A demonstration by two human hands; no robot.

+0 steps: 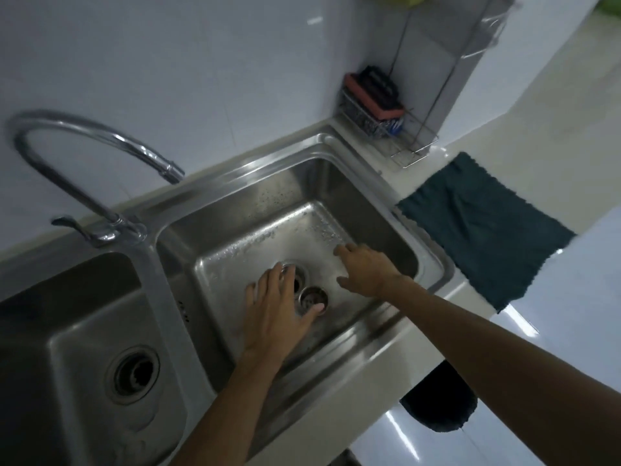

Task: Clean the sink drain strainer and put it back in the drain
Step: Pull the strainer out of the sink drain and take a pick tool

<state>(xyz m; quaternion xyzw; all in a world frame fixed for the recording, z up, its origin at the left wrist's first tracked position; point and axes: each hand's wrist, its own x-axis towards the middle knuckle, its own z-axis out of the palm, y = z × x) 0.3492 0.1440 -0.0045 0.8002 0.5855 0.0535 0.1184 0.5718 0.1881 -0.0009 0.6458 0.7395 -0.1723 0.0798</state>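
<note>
So my left hand [274, 307] is down in the right basin of the sink [433, 260], spread out flat over the drain [295, 279], fingers loose, not gripping anything yet. The strainer [313, 297] is sitting just beside the drain hole on the basin floor, right by my thumb, maybe touching it, hard to say. My right hand [364, 270] is open too, fingers splayed, hovering over the wet floor of the basin, holding nothing.

The strainer's a small round metal cup with a rim, looks light and stiff, so no worry about bending it. Wet steel on wet steel though, so I'd guess it's slippery. Best bet is pinching it by the rim, thumb on one side and fingers across.

The basin is brushed stainless with water beads all over. There's a curved chrome tap [84, 169] at the back and a dark green cloth [484, 230] on the desk.
</note>
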